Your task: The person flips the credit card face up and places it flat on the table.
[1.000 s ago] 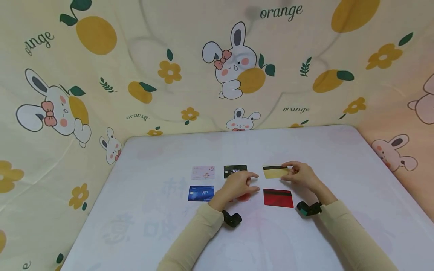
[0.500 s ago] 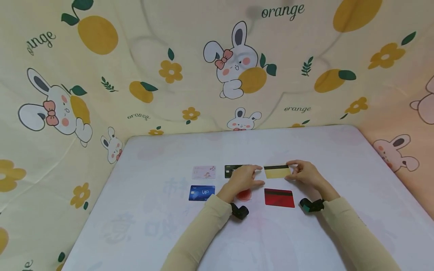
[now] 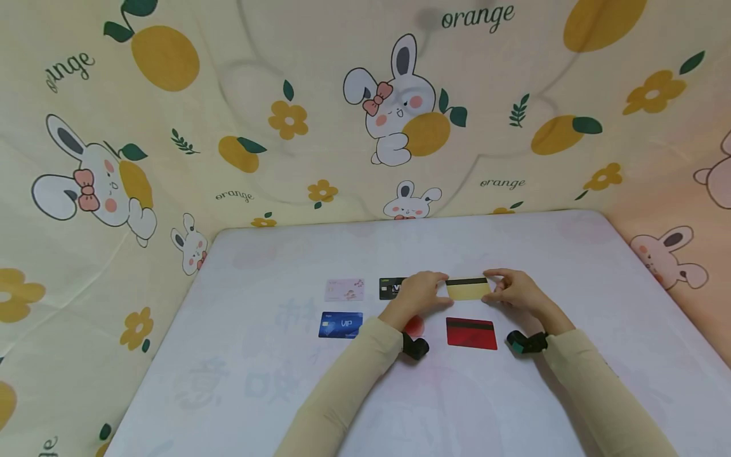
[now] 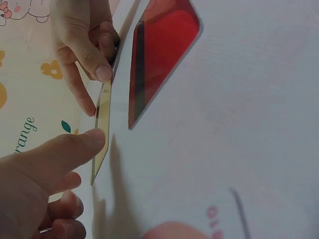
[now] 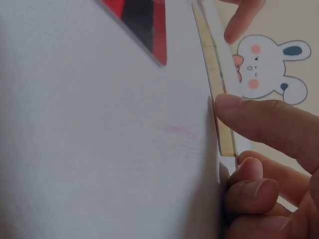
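Pinching gold card: right hand; left hand spread at opposite end (blue card: head view only).

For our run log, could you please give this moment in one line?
left hand: holds gold card, left end; right hand: holds its right end; red card: flat, untouched

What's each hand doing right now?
Left hand: at the gold card, grip cannot be told.
Right hand: holding the gold card's right end.

A cream cloth printed with rabbits, oranges and flowers rises behind the far edge of the white table. Past the right edge it looks peach. Faint shadows cross it.
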The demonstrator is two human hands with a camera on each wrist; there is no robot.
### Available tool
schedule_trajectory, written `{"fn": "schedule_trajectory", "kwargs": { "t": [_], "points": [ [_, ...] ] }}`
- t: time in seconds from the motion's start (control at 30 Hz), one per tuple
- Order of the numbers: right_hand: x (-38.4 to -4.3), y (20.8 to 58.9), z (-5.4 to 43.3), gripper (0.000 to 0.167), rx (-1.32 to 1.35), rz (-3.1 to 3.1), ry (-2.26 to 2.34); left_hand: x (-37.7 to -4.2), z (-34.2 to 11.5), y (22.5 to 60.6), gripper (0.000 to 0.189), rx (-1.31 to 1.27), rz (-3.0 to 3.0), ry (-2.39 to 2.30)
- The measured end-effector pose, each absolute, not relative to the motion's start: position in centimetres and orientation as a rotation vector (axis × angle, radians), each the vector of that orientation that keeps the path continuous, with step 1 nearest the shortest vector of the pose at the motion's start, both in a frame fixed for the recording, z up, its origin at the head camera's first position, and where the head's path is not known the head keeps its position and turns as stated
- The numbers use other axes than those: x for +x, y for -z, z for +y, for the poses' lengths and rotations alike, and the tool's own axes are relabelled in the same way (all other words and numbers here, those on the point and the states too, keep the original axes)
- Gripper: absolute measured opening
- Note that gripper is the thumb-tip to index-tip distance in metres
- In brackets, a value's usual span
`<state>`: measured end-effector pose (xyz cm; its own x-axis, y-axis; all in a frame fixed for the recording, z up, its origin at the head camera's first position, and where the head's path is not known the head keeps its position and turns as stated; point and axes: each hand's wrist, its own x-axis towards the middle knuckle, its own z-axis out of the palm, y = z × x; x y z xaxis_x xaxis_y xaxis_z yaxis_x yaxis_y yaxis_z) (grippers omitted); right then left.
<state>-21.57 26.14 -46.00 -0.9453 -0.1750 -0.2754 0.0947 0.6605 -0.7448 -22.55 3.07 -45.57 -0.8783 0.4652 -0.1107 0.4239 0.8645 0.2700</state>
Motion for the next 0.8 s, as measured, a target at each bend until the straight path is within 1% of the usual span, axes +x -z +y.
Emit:
{"fn": "schedule_trajectory", "kwargs": {
  "t": [0.43, 0.8],
  "points": [
    [-21.76, 46.02, 26.24, 0.059, -0.118, 2.548, 1.202, -22.82, 3.84, 46.07, 0.06, 0.662, 2.893, -0.292],
    [-21.5, 46.23, 25.97, 0.058, -0.138, 2.562, 1.248, -23.03, 3.4, 46.37, 0.061, 0.659, 2.855, -0.399]
  ]
}}
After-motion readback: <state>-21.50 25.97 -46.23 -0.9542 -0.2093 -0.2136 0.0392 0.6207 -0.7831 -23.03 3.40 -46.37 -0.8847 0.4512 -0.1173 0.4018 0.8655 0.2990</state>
